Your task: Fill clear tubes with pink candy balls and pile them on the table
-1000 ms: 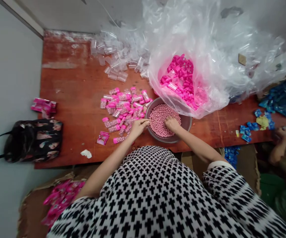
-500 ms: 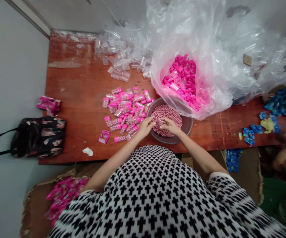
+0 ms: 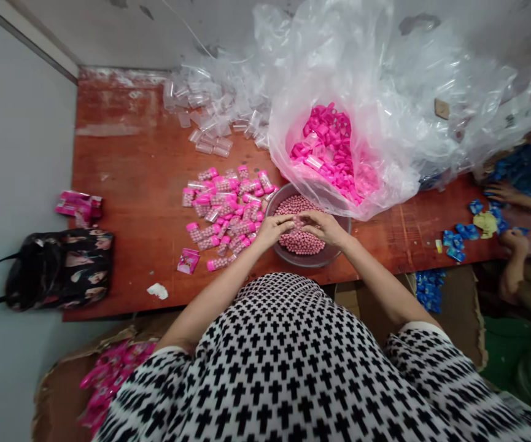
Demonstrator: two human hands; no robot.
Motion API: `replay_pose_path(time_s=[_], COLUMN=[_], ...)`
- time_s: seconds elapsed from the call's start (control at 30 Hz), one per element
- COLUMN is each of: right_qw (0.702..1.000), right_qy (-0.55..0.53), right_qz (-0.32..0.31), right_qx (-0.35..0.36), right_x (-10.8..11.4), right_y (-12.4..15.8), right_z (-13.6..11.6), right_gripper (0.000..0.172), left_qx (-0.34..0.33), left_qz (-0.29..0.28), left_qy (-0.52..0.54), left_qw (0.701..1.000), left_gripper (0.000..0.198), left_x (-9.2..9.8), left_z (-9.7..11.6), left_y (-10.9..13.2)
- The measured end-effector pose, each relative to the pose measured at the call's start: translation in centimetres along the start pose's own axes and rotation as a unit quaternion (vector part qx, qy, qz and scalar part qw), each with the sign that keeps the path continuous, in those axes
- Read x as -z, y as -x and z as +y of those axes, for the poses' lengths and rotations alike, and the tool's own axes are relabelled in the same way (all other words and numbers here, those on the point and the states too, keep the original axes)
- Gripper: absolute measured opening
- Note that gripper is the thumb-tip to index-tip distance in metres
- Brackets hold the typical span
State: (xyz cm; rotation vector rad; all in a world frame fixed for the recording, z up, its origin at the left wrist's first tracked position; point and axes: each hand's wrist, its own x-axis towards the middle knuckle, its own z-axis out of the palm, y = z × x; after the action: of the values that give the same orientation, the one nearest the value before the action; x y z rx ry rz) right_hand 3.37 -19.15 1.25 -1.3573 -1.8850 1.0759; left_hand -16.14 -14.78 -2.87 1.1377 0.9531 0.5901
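Observation:
A round bowl (image 3: 341, 222) of small pink balls (image 3: 298, 241) stands near the front edge of the red-brown table (image 3: 131, 184). Both my hands meet above the balls. My left hand (image 3: 272, 229) has its fingers pinched together; what they hold is too small to name. My right hand (image 3: 324, 224) curls towards it, fingertips almost touching, and its contents are hidden. Left of the bowl lies a heap of several filled tubes with pink caps (image 3: 223, 205). Behind the bowl an open clear plastic bag (image 3: 385, 141) holds many pink caps (image 3: 327, 141).
Empty clear tubes (image 3: 210, 120) lie at the back. A black bag (image 3: 60, 267) hangs over the table's left edge, with pink packets (image 3: 74, 205) beside it. Another person's hands (image 3: 514, 239) handle blue wrapped pieces (image 3: 461, 236) at the right. A cardboard box of pink packs (image 3: 108, 374) sits below.
My hands, apart in the bowl a second ago, have risen and come together over the balls. The other person's hand has reached out at the right.

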Motion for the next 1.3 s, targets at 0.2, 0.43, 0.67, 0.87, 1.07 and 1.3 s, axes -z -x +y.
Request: replay_pose_path(time_s=[0.2, 0.43, 0.67, 0.87, 1.07, 1.3], right_qw=[0.996, 0.997, 0.991, 0.970, 0.874, 0.852], right_qy=[0.064, 0.066, -0.057, 0.166, 0.442, 0.492], right_qz=[-0.035, 0.017, -0.013, 0.117, 0.042, -0.043], right_qx=[0.047, -0.018, -0.116, -0.134, -0.196, -0.172], right_x=[0.0, -0.7, 1.2, 8.0, 13.8, 14.8], right_y=[-0.5, -0.4, -0.3, -3.3, -8.3, -10.0], right_z=[0.4, 1.5, 1.5, 4.7, 10.6, 13.0], right_gripper=[0.027, 0.016, 0.032, 0.024, 0.036, 0.033], left_qx=[-0.006, -0.027, -0.062, -0.030, 0.037, 0.054], left_qz=[-0.057, -0.033, -0.007, 0.019, 0.004, 0.019], left_qy=[-0.008, -0.068, -0.095, -0.010, 0.063, 0.099], left_qw=[0.998, 0.997, 0.993, 0.999, 0.997, 0.993], left_gripper=[0.050, 0.045, 0.041, 0.044, 0.055, 0.058], left_x=[0.7, 0.7, 0.9, 1.0, -0.1, -0.1], left_z=[1.3, 1.2, 1.5, 1.4, 0.9, 1.3], left_y=[-0.7, -2.0, -2.6, -2.6, -2.6, -2.3])
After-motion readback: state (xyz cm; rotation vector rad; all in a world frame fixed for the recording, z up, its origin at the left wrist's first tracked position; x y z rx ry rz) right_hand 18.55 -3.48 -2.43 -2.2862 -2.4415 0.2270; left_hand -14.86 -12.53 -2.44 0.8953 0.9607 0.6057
